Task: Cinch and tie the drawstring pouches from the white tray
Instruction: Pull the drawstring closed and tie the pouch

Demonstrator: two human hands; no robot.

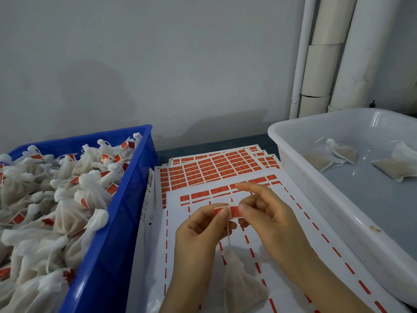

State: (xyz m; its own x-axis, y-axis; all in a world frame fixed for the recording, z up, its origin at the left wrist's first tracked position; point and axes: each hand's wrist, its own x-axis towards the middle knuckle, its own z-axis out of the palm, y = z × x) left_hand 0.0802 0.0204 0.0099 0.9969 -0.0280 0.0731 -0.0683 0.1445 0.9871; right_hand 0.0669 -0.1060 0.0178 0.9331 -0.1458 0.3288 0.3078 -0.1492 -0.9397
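A white mesh drawstring pouch (242, 283) hangs by its string (229, 233) below my hands, over the sticker sheets. My left hand (198, 231) and my right hand (266, 213) pinch a small red sticker label (229, 211) from both sides, folded around the string at its top. The white tray (300, 168) stands at the right with a few untied pouches (338, 154) lying flat on its floor.
A blue crate (133, 177) at the left is heaped with several tied pouches (67, 199) bearing red labels. Sheets of red stickers (214, 168) cover the table between crate and tray. White pipes (327, 53) run up the wall behind the tray.
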